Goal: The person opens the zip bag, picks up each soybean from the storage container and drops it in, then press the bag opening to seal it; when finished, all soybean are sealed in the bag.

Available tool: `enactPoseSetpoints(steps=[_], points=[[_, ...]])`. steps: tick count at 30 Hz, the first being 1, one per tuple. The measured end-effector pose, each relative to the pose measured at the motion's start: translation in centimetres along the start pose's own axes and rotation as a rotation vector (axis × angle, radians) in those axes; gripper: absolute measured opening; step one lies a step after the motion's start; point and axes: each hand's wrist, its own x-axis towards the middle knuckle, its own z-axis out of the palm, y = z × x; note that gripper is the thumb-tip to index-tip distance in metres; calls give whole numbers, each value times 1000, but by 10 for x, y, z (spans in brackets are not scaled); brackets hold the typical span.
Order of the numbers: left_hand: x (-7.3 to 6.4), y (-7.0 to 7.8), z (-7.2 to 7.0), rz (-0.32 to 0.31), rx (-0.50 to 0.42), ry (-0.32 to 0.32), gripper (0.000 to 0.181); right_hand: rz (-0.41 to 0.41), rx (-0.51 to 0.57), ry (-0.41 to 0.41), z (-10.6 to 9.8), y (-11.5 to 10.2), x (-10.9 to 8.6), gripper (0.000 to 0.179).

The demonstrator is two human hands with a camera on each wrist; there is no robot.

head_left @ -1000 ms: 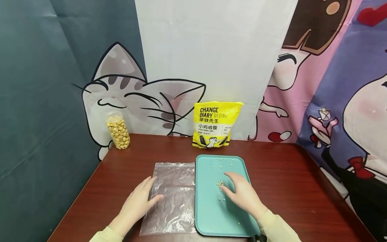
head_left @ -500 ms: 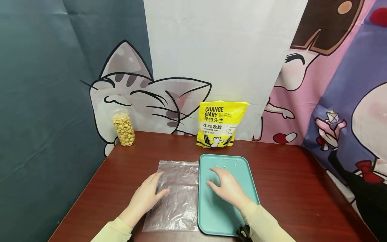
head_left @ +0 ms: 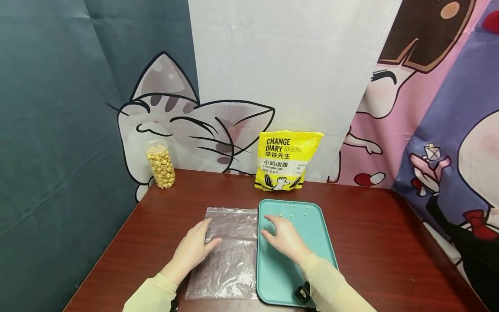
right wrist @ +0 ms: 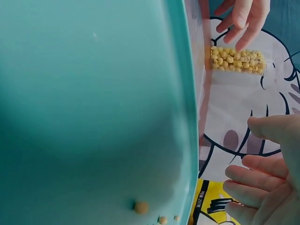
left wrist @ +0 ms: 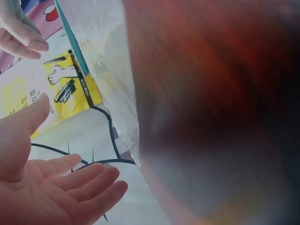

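My left hand hovers at the left side of a clear zip bag lying flat on the table, thumb and fingers spread apart with nothing between them. Over the left half of a teal tray is my right hand, its thumb and fingers also parted and holding nothing. A few small pale round pellets lie at the tray's far end; the hand covers its middle. In the right wrist view, tan pellets sit near the tray's edge, and the right palm faces in with relaxed fingers.
A clear jar of popcorn stands at the table's back left. The yellow snack pouch stands upright behind the tray, near the cartoon-printed cloth. The dark red tabletop extends to the right.
My right hand has shifted left across the tray, now covering the cluster of pellets in the tray's middle. The left hand stays by the bag. The head view has turned slightly left.
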Motion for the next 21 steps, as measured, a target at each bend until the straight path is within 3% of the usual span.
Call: enactPoseSetpoints(steps=[9,14,21], points=[[13,5,3,7,-5,-3,72,-40,-25,-27,11,-1,14,44],[21,7,3,-31,-1,-21,74,-73,-28,-15,17,0,21,42],[32,15,6,-64,8,-33,72,-22,21,-62,21,2,31,45]])
